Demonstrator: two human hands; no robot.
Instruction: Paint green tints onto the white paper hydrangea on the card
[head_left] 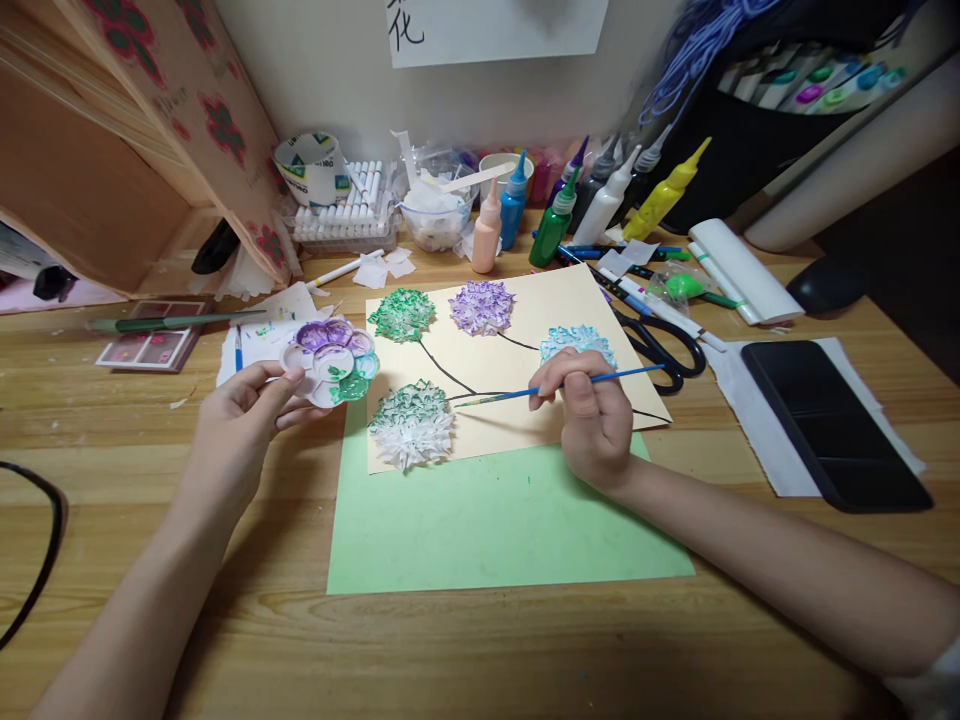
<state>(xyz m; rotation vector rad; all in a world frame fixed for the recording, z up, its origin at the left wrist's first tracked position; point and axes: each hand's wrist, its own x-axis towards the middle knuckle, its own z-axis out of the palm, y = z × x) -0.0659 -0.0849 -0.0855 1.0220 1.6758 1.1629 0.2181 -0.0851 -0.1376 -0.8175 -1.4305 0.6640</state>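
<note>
My left hand (251,405) pinches the rim of a flower-shaped paint palette (330,362) with purple, blue and green paint in its wells. In my right hand (589,410) is a thin blue paintbrush (517,393), its tip just right of a ruffled paper flower (412,425) that is green on top and white below. That flower sits on a cream sheet (517,435) with black drawn stems. Further up the sheet are a green flower (403,315), a purple flower (482,306) and a light blue flower (577,345), partly behind my right hand. Under the cream sheet lies green paper (510,530).
Paint bottles (553,225) and a tub of white scraps (437,215) stand along the back. Black scissors (660,350), scattered pens and a black phone (832,425) lie right. Another brush (180,322) rests across a paint box (150,345) at left.
</note>
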